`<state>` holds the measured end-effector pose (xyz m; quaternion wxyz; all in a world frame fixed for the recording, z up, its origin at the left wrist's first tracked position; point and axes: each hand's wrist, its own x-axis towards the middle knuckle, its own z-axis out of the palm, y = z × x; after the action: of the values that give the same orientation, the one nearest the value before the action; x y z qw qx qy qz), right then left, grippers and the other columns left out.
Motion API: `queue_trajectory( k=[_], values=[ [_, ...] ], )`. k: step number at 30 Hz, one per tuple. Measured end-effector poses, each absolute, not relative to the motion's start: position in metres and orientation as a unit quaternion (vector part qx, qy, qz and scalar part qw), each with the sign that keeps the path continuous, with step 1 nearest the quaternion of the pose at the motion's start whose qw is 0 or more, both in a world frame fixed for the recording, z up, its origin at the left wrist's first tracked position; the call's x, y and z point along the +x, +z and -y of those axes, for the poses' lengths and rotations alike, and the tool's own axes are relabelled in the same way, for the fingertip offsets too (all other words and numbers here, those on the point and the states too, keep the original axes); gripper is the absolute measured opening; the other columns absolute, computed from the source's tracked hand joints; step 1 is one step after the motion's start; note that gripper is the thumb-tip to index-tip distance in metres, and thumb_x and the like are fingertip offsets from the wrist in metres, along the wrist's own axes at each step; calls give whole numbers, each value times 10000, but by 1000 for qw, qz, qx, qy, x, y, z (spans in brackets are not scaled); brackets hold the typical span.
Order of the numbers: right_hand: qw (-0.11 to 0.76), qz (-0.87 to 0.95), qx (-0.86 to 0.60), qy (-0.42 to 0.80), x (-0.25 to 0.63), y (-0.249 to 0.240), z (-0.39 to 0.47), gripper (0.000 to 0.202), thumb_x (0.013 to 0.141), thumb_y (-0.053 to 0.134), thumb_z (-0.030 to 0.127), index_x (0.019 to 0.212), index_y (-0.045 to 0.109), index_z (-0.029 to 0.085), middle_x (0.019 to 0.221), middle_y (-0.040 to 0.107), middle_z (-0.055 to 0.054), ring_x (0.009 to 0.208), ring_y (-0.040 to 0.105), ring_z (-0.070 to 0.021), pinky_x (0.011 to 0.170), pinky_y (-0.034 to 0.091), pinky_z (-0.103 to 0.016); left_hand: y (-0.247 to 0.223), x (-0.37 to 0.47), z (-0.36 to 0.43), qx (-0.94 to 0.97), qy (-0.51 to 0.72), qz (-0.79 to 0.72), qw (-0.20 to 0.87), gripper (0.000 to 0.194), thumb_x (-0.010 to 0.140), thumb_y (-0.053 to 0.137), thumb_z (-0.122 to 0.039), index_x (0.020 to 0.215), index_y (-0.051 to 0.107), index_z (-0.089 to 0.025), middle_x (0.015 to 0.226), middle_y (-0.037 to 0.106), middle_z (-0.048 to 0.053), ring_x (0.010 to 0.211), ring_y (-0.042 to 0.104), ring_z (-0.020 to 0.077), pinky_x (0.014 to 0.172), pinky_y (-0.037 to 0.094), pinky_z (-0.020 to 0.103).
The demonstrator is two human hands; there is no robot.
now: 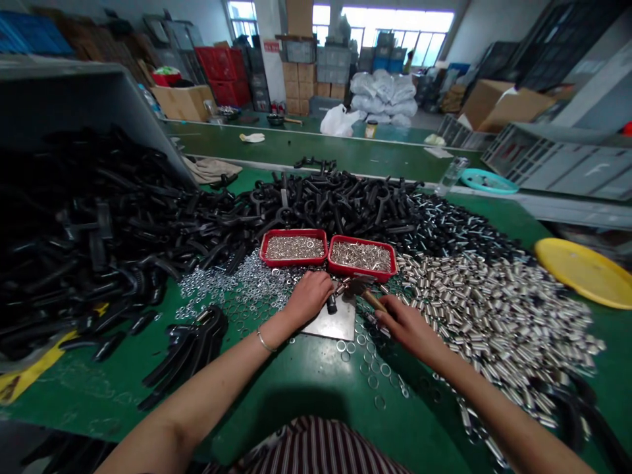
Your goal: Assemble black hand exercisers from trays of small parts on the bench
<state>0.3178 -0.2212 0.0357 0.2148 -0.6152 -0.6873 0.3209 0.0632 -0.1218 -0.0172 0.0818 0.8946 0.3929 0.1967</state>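
Mid-frame, left hand [312, 293] pinching a black tubular part [332, 305], right hand [399, 321] clamped round a wooden-handled hammer [372, 300]; a skewed blow could catch the left

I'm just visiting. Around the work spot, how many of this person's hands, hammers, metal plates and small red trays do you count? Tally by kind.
Hands: 2 (left hand, right hand)
Hammer: 1
Metal plate: 1
Small red trays: 2
Total: 6
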Motion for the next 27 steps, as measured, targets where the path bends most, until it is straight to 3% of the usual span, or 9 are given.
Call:
queue_trajectory(
  k=[4,7,11,14,16,19,22,24,27],
  values=[
    [267,725,-578,262,299,50,219,344,996,423,384,1268,543,212,1048,711,-109,877,673,-238,757,483,-337,-23,59,138,849,222,-468,105,894,745,766,-540,1421,371,-107,1280,562,199,1188,520,357,1008,407,526],
    [265,747,-562,238,286,47,209,384,1008,396,374,1330,524,208,1212,673,-136,1012,659,-258,827,478,-353,-32,57,145,838,223,-478,144,1090,724,800,-488,1526,170,-105,1272,575,205,1203,524,365,1038,392,542],
    [173,743,-581,284,285,26,187,324,979,434,351,1185,619,182,959,727,-122,805,672,-248,708,468,-338,-36,56,143,847,222,-458,156,1076,734,801,-439,1536,157,-122,1283,575,200,1218,518,369,1061,378,555],
    [192,676,-614,358,295,10,181,359,974,430,395,1179,628,177,731,688,-64,586,608,-204,582,438,-313,-31,54,145,842,231,-452,181,999,750,788,-428,1519,226,-127,1269,587,189,1213,521,366,1070,372,562],
    [226,635,-630,385,302,2,187,415,982,407,443,1262,590,197,715,676,-41,545,581,-199,557,441,-318,-23,52,152,814,257,-476,213,880,789,748,-454,1486,305,-149,1235,599,170,1172,548,341,1049,406,535],
    [287,655,-649,260,307,-1,202,436,956,476,475,1288,599,219,1022,703,-115,864,637,-272,776,492,-420,-8,50,167,740,316,-539,249,712,858,661,-502,1430,386,-180,1206,594,147,1138,561,300,1026,443,489],
    [346,669,-642,141,295,6,212,384,931,531,479,1161,701,221,1230,631,-152,1153,524,-340,1016,369,-526,6,60,182,710,368,-552,234,672,874,646,-497,1420,388,-202,1236,575,138,1168,541,284,1050,434,473],
    [391,639,-611,256,276,12,215,380,951,499,506,1058,739,232,1129,671,-124,1111,554,-317,1016,382,-499,10,72,190,727,393,-529,192,699,869,658,-485,1441,364,-211,1266,565,145,1202,522,294,1075,412,491],
    [483,479,-535,501,247,13,214,437,930,507,593,991,735,225,954,714,-76,911,639,-254,863,487,-402,6,93,202,787,387,-463,131,759,869,669,-432,1493,300,-210,1316,552,169,1248,498,327,1087,388,540]
  ],
)
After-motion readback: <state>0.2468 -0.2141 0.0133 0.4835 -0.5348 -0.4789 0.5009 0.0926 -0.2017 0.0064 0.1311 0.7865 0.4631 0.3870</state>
